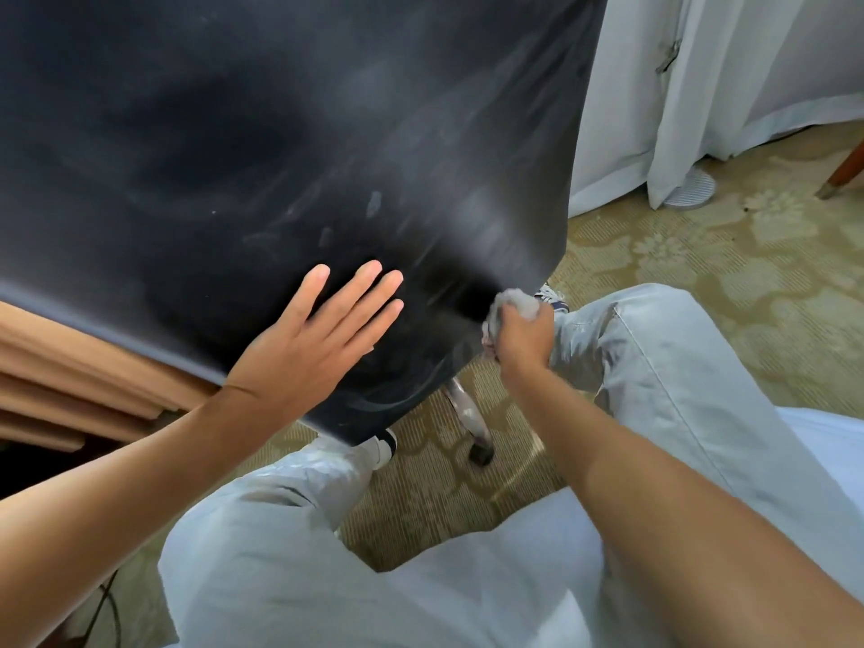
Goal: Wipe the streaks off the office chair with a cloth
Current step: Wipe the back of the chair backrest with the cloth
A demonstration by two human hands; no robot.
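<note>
The black, smooth-backed office chair [234,147] fills the upper left of the view, its dark panel marked with pale smeared streaks [486,236]. The crumpled grey-white cloth [512,304] is bunched in the right hand [519,336], fingers clenched tightly round it, and is pressed against the panel's lower right edge. The left hand [313,339] is laid flat on the panel just beside it, fingers straight and spread, nothing grasped. A chrome chair leg [467,413] with a black caster is seen below, on beige patterned carpet [701,254].
</note>
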